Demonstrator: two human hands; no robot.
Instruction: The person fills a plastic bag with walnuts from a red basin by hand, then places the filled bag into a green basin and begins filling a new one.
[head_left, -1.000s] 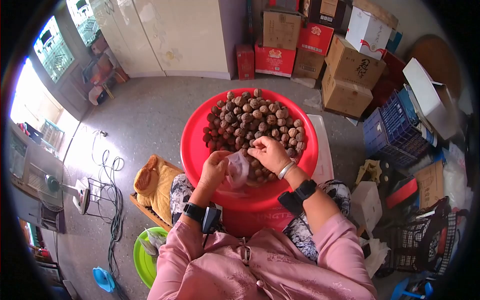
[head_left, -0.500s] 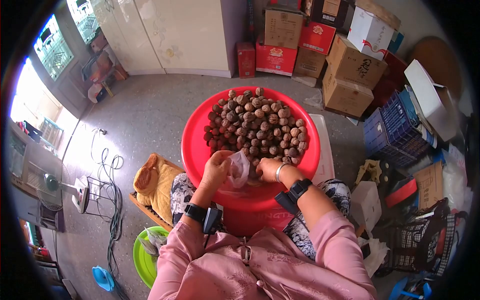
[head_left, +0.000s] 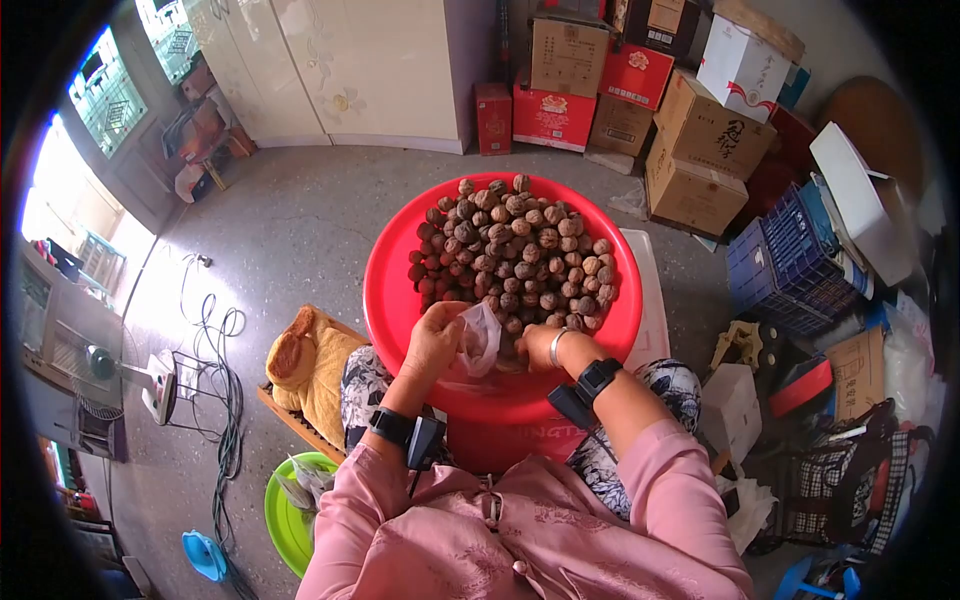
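A large red basin in front of my knees holds a heap of brown walnuts. At its near side my left hand is closed on the rim of a thin, translucent plastic bag. The bag hangs over the near part of the basin, and its contents are hard to make out. Just right of the bag, my right hand reaches down at the near edge of the heap. Its fingers are curled and partly hidden, so what they grip cannot be made out.
A cushioned wooden stool and a green basin stand to my left, with cables on the floor. Stacked cartons line the back right. A blue crate and a checked bag are at right.
My right hand has shifted very slightly at the edge of the heap beside the bag. My left hand keeps the bag in nearly the same place.
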